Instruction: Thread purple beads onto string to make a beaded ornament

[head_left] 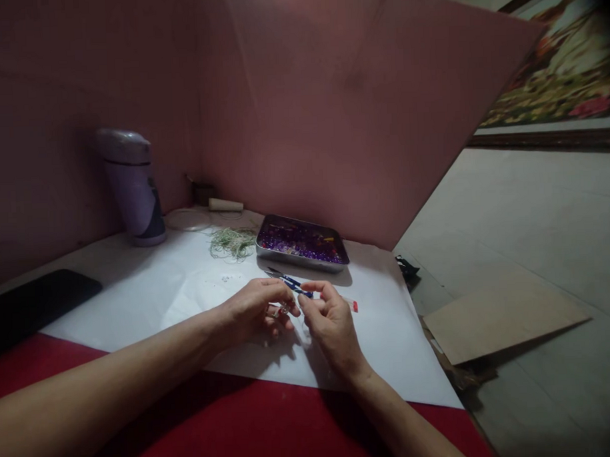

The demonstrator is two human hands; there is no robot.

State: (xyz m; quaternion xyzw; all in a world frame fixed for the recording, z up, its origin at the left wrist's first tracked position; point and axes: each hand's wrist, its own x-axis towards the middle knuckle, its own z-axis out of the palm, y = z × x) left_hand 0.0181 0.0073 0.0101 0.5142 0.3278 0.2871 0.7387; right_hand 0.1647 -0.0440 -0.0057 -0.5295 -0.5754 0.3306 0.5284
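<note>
My left hand (pixel 255 309) is held over the white sheet with its fingers curled round a small, clear, shiny beaded piece (pixel 284 310). Close beside it, my right hand (pixel 334 322) is closed in a pinch, thumb against forefinger; what lies between them is too small to make out. Just behind the fingers lie blue-handled thread snips (pixel 288 280), partly covered by the hands. A slim clear tube with a red end (pixel 354 307) shows past my right knuckles. Tiny loose beads (pixel 225 279) are scattered on the sheet left of the snips.
A metal tray (pixel 302 260) of purple beads stands behind the hands, with tangled green thread (pixel 232 244) to its left. Further left are a lilac tumbler (pixel 134 194) and a flat black object (pixel 45 301). Pink walls (pixel 301 122) close off the back.
</note>
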